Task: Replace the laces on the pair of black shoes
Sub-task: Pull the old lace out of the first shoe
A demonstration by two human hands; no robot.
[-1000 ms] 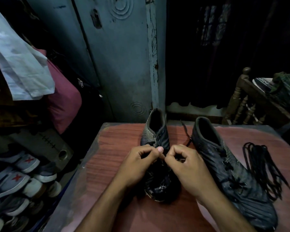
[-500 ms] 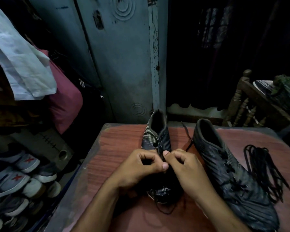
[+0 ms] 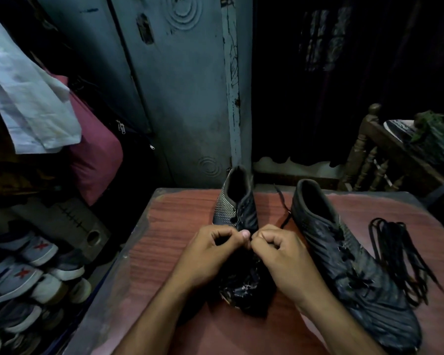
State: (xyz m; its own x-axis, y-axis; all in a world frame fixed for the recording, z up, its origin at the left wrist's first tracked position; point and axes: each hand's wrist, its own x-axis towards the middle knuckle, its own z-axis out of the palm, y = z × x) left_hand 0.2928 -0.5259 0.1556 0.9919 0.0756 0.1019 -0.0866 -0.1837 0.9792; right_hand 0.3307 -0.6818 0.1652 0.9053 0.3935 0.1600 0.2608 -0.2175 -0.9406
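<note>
I see the reddish wood-grain counter (image 3: 180, 252) carrying both shoes, and I take it as my landmark. At its centre lies the black shoe with the pale-striped heel (image 3: 237, 208), toe toward me; my left hand (image 3: 205, 254) and right hand (image 3: 280, 257) meet over its eyelets, fingers curled tight, thumbs pinching what I judge to be a thin black lace, though the lace itself is lost in the gloom between them. Toward the counter's right side sits the second black ribbed shoe (image 3: 356, 272), laces in place, and nearer the right edge a loose bundle of black laces (image 3: 400, 254). The risk, as I read it: black on black in dim light, I could miss an eyelet or skip one, or let the lace tip slip from the pinch.
</note>
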